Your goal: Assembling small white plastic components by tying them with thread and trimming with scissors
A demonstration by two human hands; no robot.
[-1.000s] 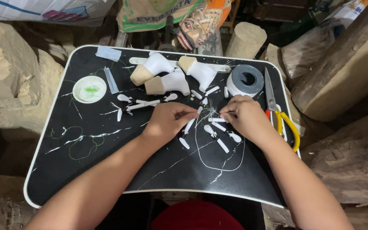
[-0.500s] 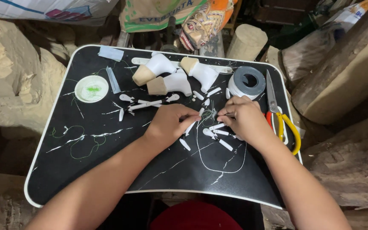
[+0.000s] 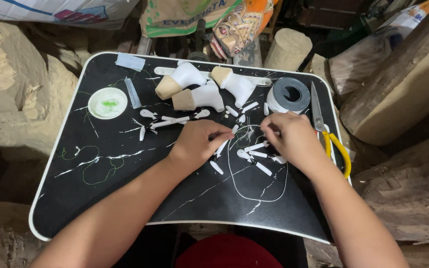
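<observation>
Both hands over the middle of the lap desk, working a thin clear line stretched between them. My left hand is curled nearly closed, fingertips pinched at the line's left end; whether a small white piece is also in the pinch, can't tell. My right hand is likewise curled, thumb and forefinger pinched at the other end near the desk's right side. Below and between the hands: a scatter of small white pegs lying flat, inside a loop of white thread. Toward the far edge: three white boot-shaped pieces with tan ends, more white spoon-shaped bits left of centre. Grey tape roll near the far right corner, yellow-handled scissors along the right edge. Small round white dish with green residue toward the far left, green thread loose on the left side.
</observation>
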